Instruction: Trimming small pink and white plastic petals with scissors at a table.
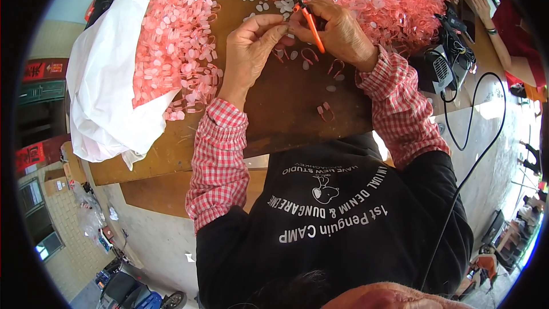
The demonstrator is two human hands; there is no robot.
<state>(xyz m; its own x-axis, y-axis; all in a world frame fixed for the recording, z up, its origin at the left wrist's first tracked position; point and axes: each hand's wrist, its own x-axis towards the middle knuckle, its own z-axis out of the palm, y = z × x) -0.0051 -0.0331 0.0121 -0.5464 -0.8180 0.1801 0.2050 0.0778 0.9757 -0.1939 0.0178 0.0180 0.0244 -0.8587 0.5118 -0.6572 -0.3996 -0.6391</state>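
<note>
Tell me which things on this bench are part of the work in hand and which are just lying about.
In use:
left hand, pinching a small piece
right hand, holding orange-handled scissors
pink plastic pieces heaped on the wooden bench
white bag under the heap

Lying about:
black device with its cable

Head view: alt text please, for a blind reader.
Two hands meet over a brown wooden table: the right hand holds orange-handled scissors, the left hand pinches a small piece at the blades. Heaps of pink plastic pieces surround them, some on a white bag.

Plastic pieces heaped on table, bag at left
</note>
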